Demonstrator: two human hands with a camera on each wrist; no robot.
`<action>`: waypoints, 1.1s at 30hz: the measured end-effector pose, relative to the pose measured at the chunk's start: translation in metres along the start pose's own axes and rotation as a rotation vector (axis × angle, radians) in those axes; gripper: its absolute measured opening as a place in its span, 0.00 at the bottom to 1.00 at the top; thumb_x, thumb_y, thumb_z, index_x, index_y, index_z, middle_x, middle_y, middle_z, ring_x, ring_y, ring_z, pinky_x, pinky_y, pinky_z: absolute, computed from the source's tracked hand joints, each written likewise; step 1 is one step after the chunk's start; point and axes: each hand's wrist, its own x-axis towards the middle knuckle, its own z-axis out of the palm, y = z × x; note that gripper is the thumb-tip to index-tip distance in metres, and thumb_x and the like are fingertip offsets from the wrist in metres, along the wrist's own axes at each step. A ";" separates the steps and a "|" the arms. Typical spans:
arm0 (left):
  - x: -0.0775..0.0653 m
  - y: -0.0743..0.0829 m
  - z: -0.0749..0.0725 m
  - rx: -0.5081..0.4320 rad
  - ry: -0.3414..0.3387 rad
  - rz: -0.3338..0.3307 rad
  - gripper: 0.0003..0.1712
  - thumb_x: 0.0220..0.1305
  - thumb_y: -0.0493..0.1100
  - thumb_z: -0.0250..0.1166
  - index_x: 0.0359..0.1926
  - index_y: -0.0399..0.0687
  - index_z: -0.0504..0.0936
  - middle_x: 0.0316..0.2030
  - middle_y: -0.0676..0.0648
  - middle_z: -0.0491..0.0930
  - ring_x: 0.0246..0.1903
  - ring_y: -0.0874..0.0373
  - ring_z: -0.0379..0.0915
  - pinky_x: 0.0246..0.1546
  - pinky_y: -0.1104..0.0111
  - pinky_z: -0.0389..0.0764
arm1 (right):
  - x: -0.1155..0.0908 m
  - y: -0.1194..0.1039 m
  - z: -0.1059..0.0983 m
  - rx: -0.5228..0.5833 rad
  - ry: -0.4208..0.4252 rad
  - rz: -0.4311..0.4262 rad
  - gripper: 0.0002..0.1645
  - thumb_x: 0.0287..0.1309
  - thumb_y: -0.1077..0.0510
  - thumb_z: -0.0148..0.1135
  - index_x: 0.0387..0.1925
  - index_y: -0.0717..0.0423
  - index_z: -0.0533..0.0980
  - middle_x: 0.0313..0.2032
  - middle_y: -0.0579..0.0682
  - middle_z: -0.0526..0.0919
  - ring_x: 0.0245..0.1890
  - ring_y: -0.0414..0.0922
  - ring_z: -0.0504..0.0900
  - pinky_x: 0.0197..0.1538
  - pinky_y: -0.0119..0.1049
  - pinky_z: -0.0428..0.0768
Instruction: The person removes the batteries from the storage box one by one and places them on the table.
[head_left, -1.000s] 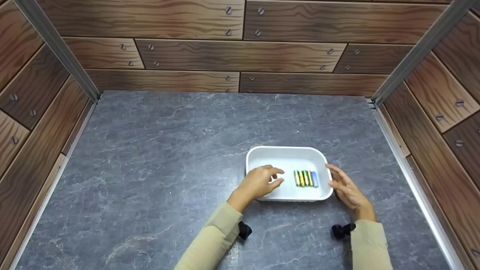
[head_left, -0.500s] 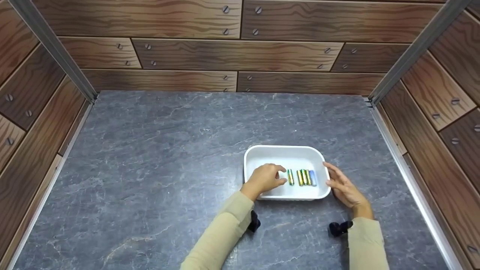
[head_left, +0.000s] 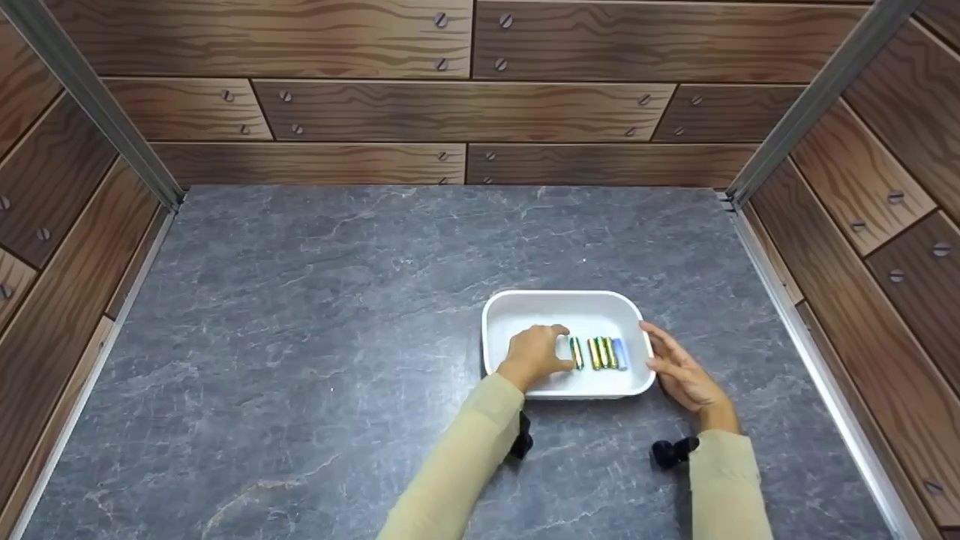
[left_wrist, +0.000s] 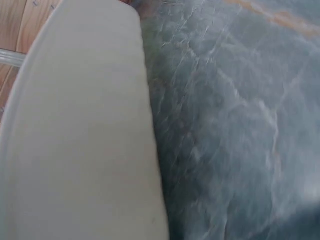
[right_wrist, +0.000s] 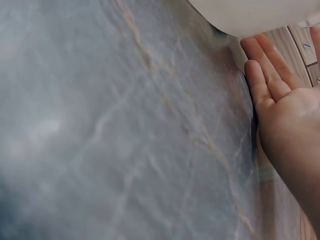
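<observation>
A white plastic tray (head_left: pixel 559 296) lies on the grey tabletop, right of centre in the head view. Inside, one green-and-gold battery (head_left: pixel 577 353) lies apart from a row of green-and-gold batteries (head_left: pixel 602 353) with a blue battery (head_left: pixel 620 354) at its right end. My left hand (head_left: pixel 534 352) reaches over the near left rim, curved thumb and forefinger spread along the separate battery, fingertips right beside its two ends. My right hand (head_left: pixel 684 375) rests against the tray's right side with fingertips at the rim; in the right wrist view its fingers (right_wrist: pixel 265 70) extend straight toward the tray.
Wood-patterned panels (head_left: pixel 360 112) stand behind and on both sides, with metal posts (head_left: pixel 806 101) at the back corners. A beige sleeve (left_wrist: pixel 85 120) fills much of the left wrist view. Black wrist cameras (head_left: pixel 673 452) sit under both forearms.
The leftmost battery has come away from the row toward the left. My left hand has moved right, up beside it. My right hand stays at the tray's rim.
</observation>
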 end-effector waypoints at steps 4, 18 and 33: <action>0.002 0.006 0.007 0.039 -0.017 -0.048 0.36 0.50 0.61 0.72 0.61 0.62 0.75 0.52 0.51 0.83 0.49 0.56 0.81 0.46 0.63 0.81 | 0.001 0.001 0.001 -0.008 -0.006 0.003 0.34 0.64 0.72 0.46 0.69 0.48 0.60 0.62 0.34 0.73 0.60 0.30 0.72 0.60 0.22 0.68; 0.008 0.019 0.015 0.103 -0.001 -0.058 0.33 0.52 0.59 0.71 0.60 0.62 0.76 0.49 0.53 0.84 0.48 0.56 0.82 0.45 0.63 0.81 | 0.001 0.002 0.000 0.030 -0.036 -0.006 0.35 0.63 0.74 0.44 0.67 0.45 0.61 0.62 0.36 0.72 0.60 0.32 0.73 0.61 0.24 0.70; 0.011 0.026 0.017 0.172 0.003 -0.064 0.34 0.51 0.64 0.70 0.59 0.63 0.75 0.46 0.54 0.85 0.45 0.57 0.83 0.42 0.64 0.82 | 0.001 0.003 -0.004 0.040 -0.068 -0.027 0.35 0.63 0.74 0.44 0.66 0.42 0.63 0.62 0.36 0.72 0.61 0.31 0.72 0.61 0.23 0.69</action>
